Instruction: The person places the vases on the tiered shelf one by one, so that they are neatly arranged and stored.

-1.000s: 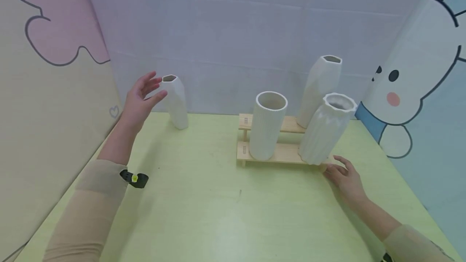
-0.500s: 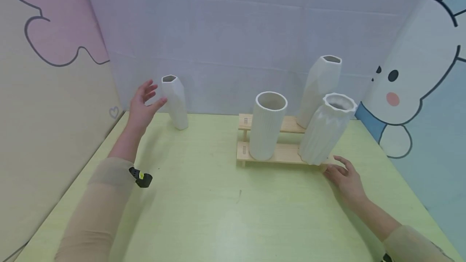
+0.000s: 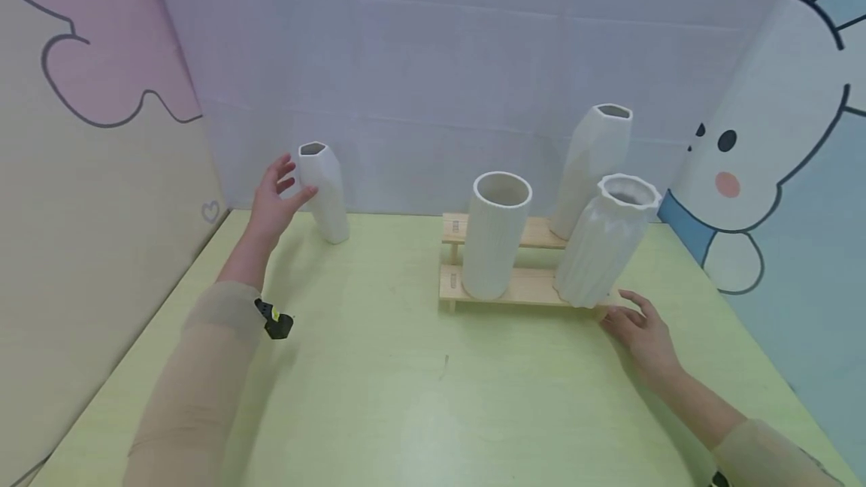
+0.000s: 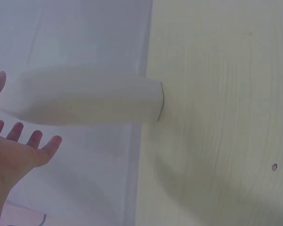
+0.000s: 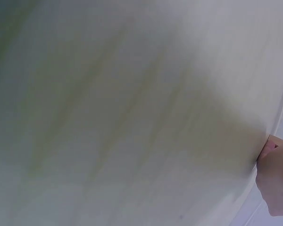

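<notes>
At the left, a slim white faceted vase [image 3: 326, 198] stands on the table. My left hand [image 3: 274, 205] is beside its upper part, fingers spread and thumb in front of the vase; whether skin touches it I cannot tell. The left wrist view has the vase [image 4: 89, 96] lying sideways across the picture, beside the spread hand [image 4: 14, 155]. My right hand [image 3: 643, 337] grips the right end of a two-tier wooden rack [image 3: 531, 285] between thumb and fingers. On its lower tier are a ribbed cylindrical vase [image 3: 496, 246] and a wavy-rimmed vase [image 3: 602, 246].
A taller faceted white vase [image 3: 585, 171] is on the upper tier, behind the wavy-rimmed one. The pale wooden table [image 3: 379, 382] meets a lilac cloth backdrop [image 3: 406, 81] and cartoon-printed side panels [image 3: 798, 194]. Bare table lies between the left vase and the rack.
My left hand has moved right and slightly down toward the faceted vase, its thumb now in front of it. My right hand and the rack have stayed put.
</notes>
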### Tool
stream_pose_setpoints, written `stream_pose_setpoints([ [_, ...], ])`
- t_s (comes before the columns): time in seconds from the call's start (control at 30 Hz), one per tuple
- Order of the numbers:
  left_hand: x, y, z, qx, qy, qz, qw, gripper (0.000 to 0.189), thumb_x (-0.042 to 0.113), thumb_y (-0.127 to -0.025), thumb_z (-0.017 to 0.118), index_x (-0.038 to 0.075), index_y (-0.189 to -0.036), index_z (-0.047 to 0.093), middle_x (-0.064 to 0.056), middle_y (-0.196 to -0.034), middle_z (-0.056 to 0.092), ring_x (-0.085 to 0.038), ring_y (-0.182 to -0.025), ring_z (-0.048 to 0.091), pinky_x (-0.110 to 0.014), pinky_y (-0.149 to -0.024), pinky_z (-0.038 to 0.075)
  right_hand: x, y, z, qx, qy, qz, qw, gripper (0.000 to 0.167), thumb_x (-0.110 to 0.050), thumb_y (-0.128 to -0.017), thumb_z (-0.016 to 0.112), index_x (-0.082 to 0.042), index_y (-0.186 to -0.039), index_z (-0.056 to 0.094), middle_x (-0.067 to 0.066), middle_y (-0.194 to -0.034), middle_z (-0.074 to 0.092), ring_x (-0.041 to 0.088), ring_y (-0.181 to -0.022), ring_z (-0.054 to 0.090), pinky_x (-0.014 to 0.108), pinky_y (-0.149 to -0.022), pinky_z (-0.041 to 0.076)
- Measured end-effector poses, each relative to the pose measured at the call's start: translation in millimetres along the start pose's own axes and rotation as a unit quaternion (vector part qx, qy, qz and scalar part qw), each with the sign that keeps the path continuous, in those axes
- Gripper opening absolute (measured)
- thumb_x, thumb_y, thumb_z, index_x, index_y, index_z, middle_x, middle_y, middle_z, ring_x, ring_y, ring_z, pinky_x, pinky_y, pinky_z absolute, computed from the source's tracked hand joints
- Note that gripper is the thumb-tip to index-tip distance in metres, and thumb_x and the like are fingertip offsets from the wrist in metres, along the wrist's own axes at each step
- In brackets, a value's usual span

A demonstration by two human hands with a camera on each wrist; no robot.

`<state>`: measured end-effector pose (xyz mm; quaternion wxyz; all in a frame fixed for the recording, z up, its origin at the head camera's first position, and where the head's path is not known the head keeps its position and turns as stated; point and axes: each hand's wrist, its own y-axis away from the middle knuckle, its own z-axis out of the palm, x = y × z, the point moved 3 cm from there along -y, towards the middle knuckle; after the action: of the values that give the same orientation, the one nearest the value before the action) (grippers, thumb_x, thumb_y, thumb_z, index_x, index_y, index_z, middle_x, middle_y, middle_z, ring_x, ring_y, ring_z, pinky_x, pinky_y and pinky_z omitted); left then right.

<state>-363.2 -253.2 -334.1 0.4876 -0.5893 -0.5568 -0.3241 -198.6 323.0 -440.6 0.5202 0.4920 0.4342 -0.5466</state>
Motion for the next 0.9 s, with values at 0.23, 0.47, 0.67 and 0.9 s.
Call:
stream_pose_setpoints([
  [0.23,1.7,-9.6,6.5,-0.004,-0.003,-0.026,0.9997,0.085,0.029,-0.087,0.068,0.022,-0.152,0.014,-0.006,-0.157,0.019,-0.03,-0.141,0.025,-0.049,-0.11,0.031,-0.7,-0.4,-0.8,0.002,0.004,0.012,0.9999,0.038,-0.009,-0.095,0.054,-0.017,-0.128,0.038,-0.011,-0.095,0.066,0.003,-0.089,0.066,0.017,-0.079,0.053],
  [0.47,0.0,-23.8,7.4,-0.008,-0.008,-0.027,0.9996,0.088,0.031,-0.086,0.07,0.021,-0.152,0.014,-0.007,-0.156,0.02,-0.032,-0.139,0.028,-0.049,-0.11,0.031,0.0,-1.4,-2.8,0.009,0.035,0.024,0.9991,0.045,-0.016,-0.094,0.057,-0.015,-0.133,0.035,-0.013,-0.096,0.065,0.002,-0.09,0.065,0.016,-0.08,0.052],
  [0.67,4.6,-29.9,6.7,-0.022,-0.024,-0.032,0.999,0.088,0.033,-0.086,0.068,0.022,-0.153,0.011,-0.009,-0.156,0.02,-0.032,-0.139,0.027,-0.05,-0.111,0.029,0.1,-1.5,-2.0,0.011,0.039,0.021,0.999,0.046,-0.016,-0.094,0.057,-0.013,-0.134,0.034,-0.013,-0.095,0.065,0.003,-0.089,0.066,0.016,-0.08,0.052],
  [0.9,6.6,-33.9,3.2,-0.046,-0.029,-0.02,0.9984,0.088,0.032,-0.088,0.067,0.018,-0.153,0.01,-0.013,-0.155,0.02,-0.034,-0.139,0.027,-0.051,-0.112,0.026,0.1,-2.6,-2.8,0.012,0.038,0.026,0.9988,0.049,-0.018,-0.094,0.057,-0.012,-0.136,0.032,-0.014,-0.095,0.065,0.002,-0.09,0.065,0.016,-0.08,0.052],
])
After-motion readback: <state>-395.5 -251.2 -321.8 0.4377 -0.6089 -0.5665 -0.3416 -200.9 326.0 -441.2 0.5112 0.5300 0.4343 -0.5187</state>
